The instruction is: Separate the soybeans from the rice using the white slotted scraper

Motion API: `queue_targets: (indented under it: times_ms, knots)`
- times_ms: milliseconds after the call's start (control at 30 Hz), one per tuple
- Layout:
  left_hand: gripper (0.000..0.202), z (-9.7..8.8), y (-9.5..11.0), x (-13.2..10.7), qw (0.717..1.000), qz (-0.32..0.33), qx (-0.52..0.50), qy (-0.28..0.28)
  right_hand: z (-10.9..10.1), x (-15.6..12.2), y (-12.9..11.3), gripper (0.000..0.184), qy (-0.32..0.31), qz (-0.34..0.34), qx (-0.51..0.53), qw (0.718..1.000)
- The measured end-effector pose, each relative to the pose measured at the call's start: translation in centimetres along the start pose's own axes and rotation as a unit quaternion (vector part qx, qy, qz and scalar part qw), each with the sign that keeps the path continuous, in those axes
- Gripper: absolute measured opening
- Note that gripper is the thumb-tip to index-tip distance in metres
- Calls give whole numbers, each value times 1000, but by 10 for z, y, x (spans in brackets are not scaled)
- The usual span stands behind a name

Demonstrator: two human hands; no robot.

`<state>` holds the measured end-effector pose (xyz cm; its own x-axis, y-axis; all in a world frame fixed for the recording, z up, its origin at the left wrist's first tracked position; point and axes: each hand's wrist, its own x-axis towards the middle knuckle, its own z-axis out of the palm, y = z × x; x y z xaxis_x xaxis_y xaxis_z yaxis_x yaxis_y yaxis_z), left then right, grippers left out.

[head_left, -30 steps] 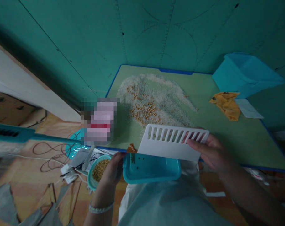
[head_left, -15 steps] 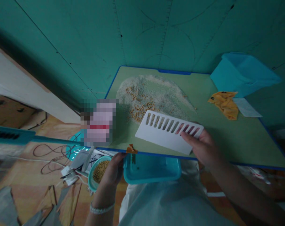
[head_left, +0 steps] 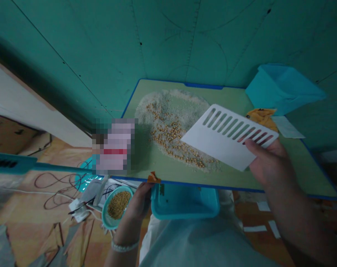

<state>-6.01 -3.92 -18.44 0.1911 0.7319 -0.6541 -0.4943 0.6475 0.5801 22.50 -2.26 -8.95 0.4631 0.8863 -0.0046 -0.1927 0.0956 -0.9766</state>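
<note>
One wide green worktop (head_left: 142,155) before you, white grains (head_left: 182,96) spread across it!
Your turquoise tub (head_left: 185,216) sits just below the near edge; the slotted white scraper (head_left: 224,144) tilts at the spread's right side, your right hand (head_left: 274,163) gripping its right end, thumb on top; your left hand (head_left: 140,200) is by the tub's left end, grip hidden, can't tell; yellow beans (head_left: 171,131) dot the grains!
</note>
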Motion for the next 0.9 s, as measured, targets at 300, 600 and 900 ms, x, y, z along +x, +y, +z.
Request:
queue_targets:
  times_ms: [300,600,900]
  knots:
    - [23,9,2,-2,1000,-3,6,13,-38,-15,-3,21,63,71,-52,994]
    - [29,14,-2,-1,1000,4,11,4,-58,-25,-7,19,94,91,-70,989]
    - [30,14,-4,0,1000,11,13,8,-44,-39,-13,24,93,119,-63,987]
